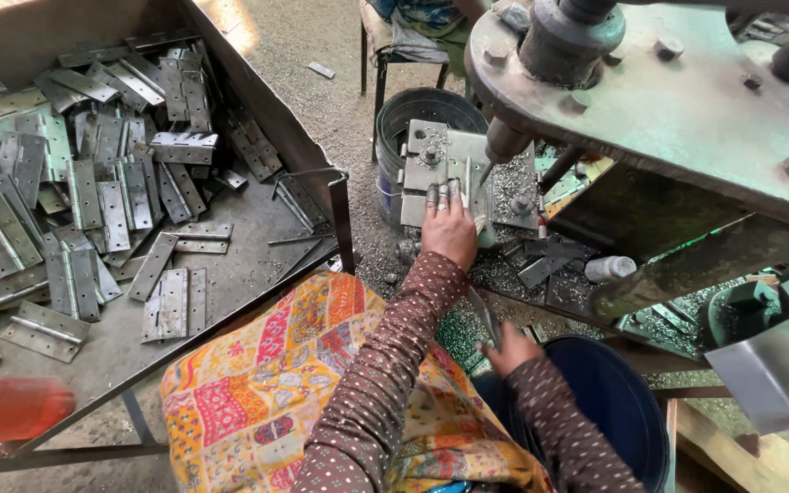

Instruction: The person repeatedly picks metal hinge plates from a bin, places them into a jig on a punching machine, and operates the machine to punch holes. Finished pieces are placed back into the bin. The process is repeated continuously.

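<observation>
My left hand (pixel 449 230) reaches forward to the metal jig (pixel 424 162) under the drill press, with its fingertips pressing on a grey hinge plate (pixel 464 173) that lies in the jig. The drill bit (pixel 487 170) hangs just right of those fingers. My right hand (pixel 508 351) is lower, over the rim of a blue bucket (pixel 615 402), and is closed on a thin, curved grey metal piece (pixel 485 315) that points up and left. Both sleeves are brown with dots. A patterned orange cloth (pixel 276 365) covers my lap.
A big steel tray (pixel 257 265) at the left holds several loose hinges (pixel 93 183). A grey bucket (pixel 431 111) stands behind the jig. Metal swarf (pixel 513 269) and a small white bottle (pixel 610 267) lie on the press table. The press head (pixel 687 100) overhangs at right. Another person's clothing (pixel 422 23) shows at the top.
</observation>
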